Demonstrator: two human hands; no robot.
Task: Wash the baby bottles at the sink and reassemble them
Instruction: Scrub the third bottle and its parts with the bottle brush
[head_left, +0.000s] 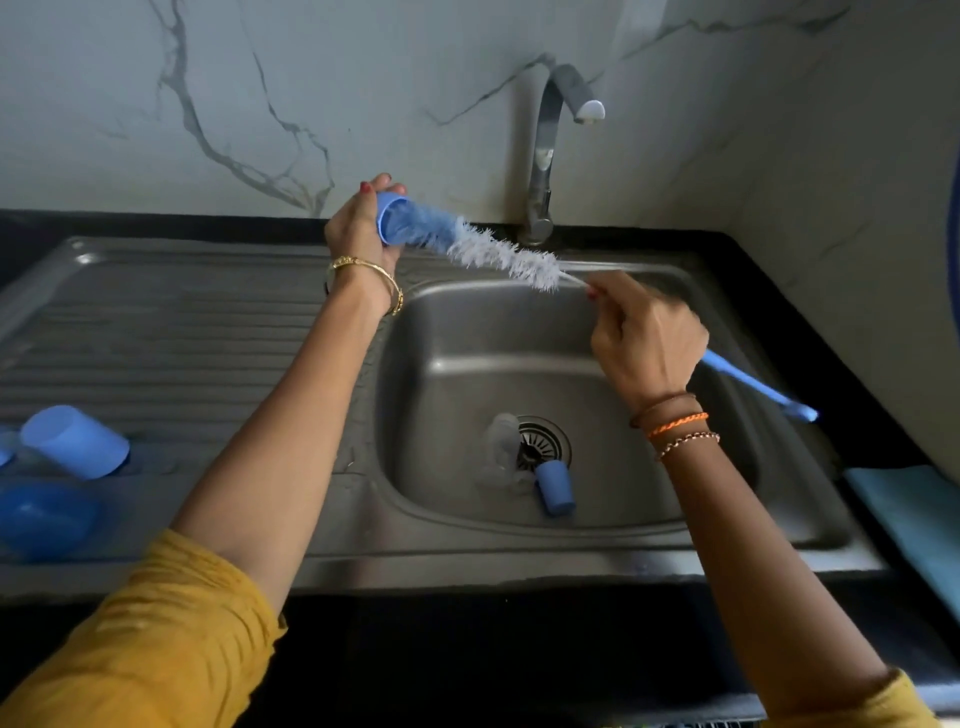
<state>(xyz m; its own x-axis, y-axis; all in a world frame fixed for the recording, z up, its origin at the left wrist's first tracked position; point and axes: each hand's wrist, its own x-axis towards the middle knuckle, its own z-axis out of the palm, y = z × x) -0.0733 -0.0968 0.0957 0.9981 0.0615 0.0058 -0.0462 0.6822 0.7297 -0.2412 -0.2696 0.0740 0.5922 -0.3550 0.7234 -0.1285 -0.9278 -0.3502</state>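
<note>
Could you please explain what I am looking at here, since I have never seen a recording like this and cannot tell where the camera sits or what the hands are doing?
There is no machine: a person wears a wide-angle camera on the head, looking forward and down at their own arms. The left hand grips a small blue cap. The right hand holds a bottle brush by its handle, its white bristles pushed into the cap. Below is a steel sink with the tap behind it; no water shows. By the drain lie another blue cap and clear pieces, too faint to identify. On the drainboard at the left sit a larger blue cup and other blue parts.
</note>
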